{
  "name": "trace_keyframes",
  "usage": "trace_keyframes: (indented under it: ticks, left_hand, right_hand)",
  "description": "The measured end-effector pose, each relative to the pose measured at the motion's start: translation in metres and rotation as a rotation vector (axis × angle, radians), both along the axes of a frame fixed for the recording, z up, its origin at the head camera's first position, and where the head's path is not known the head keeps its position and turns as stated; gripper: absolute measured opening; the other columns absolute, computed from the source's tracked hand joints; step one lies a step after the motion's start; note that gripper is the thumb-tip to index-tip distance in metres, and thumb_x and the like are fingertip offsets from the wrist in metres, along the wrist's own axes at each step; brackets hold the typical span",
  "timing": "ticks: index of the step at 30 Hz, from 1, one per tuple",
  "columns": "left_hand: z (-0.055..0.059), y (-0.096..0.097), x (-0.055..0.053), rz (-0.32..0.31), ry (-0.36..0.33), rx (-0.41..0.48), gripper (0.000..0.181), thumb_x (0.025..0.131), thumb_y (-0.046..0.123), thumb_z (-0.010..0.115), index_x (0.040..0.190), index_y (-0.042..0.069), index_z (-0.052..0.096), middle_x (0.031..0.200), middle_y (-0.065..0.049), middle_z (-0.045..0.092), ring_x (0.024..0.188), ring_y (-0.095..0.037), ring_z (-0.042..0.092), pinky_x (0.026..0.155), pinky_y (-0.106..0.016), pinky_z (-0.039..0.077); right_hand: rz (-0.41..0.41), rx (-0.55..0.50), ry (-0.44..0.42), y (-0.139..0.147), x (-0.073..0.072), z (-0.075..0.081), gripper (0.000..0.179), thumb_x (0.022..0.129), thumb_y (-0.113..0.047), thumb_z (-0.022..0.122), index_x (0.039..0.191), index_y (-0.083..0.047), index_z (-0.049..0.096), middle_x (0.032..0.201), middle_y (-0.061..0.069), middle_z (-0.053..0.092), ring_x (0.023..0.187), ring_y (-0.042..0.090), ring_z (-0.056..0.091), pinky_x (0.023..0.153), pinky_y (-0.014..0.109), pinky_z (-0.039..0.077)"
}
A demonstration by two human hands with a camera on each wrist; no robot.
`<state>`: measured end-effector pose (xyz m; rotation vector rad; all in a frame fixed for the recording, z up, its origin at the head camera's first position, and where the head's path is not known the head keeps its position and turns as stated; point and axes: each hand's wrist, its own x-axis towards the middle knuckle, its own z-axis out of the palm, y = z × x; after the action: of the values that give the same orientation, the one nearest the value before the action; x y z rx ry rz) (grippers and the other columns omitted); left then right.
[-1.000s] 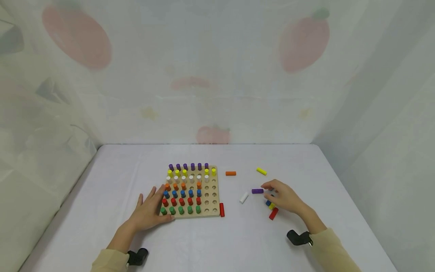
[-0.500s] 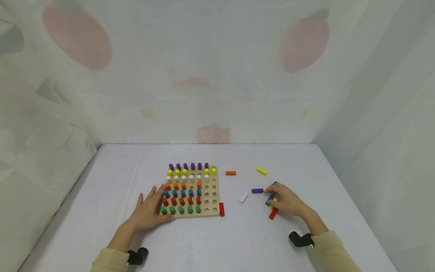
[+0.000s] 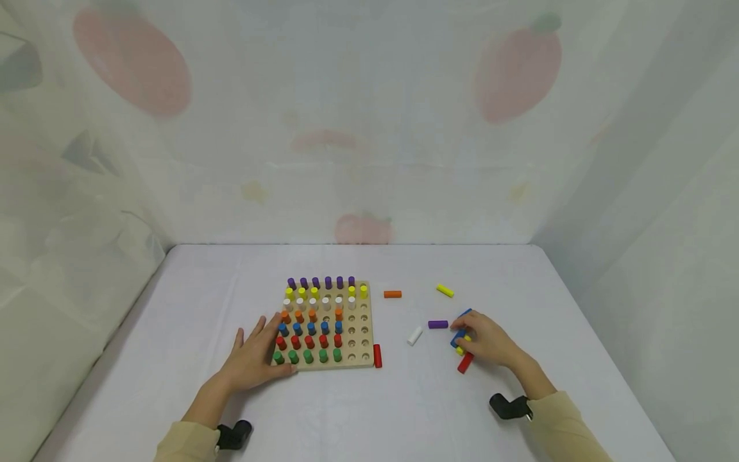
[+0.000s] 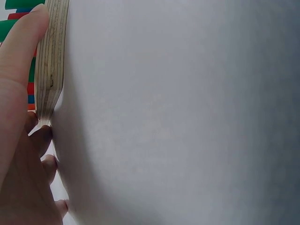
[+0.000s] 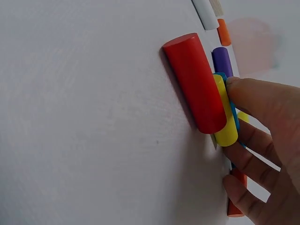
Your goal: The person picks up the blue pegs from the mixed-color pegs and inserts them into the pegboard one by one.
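In the head view my left hand rests at the near left corner of a wooden peg board, thumb along the front edge, fingers spread by the left side. The left wrist view shows the thumb over the board's layered edge. On the right, my right hand is low over a small cluster of loose pegs, thumb and fingers bent around a blue peg. A yellow peg lies against it, and a red peg is close by. Another blue peg shows just behind the fingers.
Coloured pegs stand in rows on the board; holes are bare mostly toward its right side. Loose on the white table lie a red peg by the board, an orange peg, a white peg, a purple peg and a yellow peg.
My right hand has shifted slightly right and down from beside the purple peg onto the cluster, its fingers now around a blue peg. The left hand stays where it was.
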<state>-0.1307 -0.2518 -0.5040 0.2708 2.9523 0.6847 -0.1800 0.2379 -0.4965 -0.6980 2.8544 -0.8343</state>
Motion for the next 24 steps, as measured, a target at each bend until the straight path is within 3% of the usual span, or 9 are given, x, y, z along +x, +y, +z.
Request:
trace_keyframes:
  ticks: [9, 24]
  left_hand:
    - [0.0012, 0.0007, 0.0001, 0.002, -0.005, 0.002, 0.115, 0.061, 0.067, 0.070, 0.148, 0.010, 0.020, 0.150, -0.014, 0.027, 0.139, -0.040, 0.014, 0.103, -0.068, -0.001]
    - [0.0031, 0.0014, 0.0007, 0.007, -0.011, 0.008, 0.115, 0.061, 0.064, 0.072, 0.148, 0.010, 0.020, 0.149, -0.015, 0.028, 0.139, -0.040, 0.013, 0.103, -0.068, -0.001]
  right_hand:
    - [-0.024, 0.013, 0.042, -0.0010, -0.0017, -0.0040, 0.022, 0.080, -0.016, 0.071, 0.100, -0.014, 0.065, 0.095, -0.006, 0.058, 0.086, 0.009, 0.054, 0.082, 0.031, 0.050]
    - [-0.060, 0.028, 0.067, -0.0049, -0.0045, -0.0044, 0.019, 0.079, -0.014, 0.072, 0.096, -0.016, 0.065, 0.085, -0.008, 0.054, 0.078, 0.008, 0.050, 0.071, 0.025, 0.048]
